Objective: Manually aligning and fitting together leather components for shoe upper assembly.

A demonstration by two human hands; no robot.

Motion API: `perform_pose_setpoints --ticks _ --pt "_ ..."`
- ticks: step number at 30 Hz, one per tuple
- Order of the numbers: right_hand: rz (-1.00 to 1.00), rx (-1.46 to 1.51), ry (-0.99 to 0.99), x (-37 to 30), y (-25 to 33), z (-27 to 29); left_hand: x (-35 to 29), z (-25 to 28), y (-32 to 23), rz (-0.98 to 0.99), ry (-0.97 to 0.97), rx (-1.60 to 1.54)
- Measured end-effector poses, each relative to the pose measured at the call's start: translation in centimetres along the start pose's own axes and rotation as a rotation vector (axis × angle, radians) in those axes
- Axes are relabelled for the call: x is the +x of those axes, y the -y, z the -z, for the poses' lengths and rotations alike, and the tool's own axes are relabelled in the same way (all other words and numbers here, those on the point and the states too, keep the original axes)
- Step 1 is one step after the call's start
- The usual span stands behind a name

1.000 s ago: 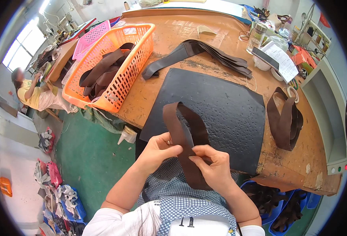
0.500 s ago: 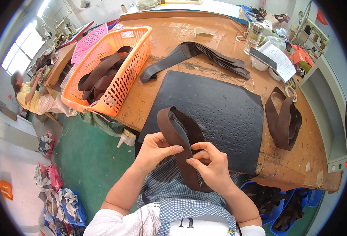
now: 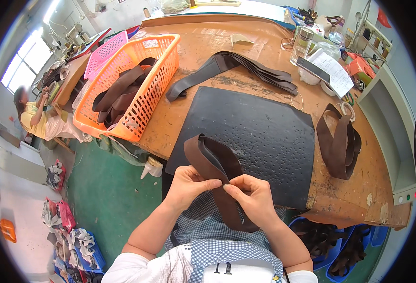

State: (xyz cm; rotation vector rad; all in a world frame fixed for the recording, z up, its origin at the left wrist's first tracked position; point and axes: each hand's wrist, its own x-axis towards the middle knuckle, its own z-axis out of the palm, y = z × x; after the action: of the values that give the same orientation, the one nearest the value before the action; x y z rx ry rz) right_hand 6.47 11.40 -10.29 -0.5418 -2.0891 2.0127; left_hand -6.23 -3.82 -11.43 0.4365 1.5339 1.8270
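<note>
Basically, left hand and right hand both pinch the brown strap, thumb tips nearly meeting mid-length; fingers curled behind it are hidden, and I can't tell whether its ends overlap at the pinch. Strap is a loop held above the mat's near edge and the apron, long axis upper left to lower right: one bend points away over the mat, the other down over the apron, partly covered by the right hand.

Left hand and right hand pinch looped brown strip. Black mat on table; orange basket holds brown strips.
</note>
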Motion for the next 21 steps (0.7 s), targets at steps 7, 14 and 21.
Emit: perform_pose_setpoints --ticks 7,14,21 --pt "0.082 -0.089 -0.042 -0.1 0.0 0.0 0.2 0.0 0.1 0.007 0.014 -0.056" --pt "0.067 -0.041 -0.055 0.0 -0.4 -0.1 0.7 0.3 -0.8 0.054 -0.052 -0.054" --pt "0.053 -0.016 -0.034 -0.3 -0.5 -0.3 0.5 0.4 0.0 0.05 -0.074 -0.078"
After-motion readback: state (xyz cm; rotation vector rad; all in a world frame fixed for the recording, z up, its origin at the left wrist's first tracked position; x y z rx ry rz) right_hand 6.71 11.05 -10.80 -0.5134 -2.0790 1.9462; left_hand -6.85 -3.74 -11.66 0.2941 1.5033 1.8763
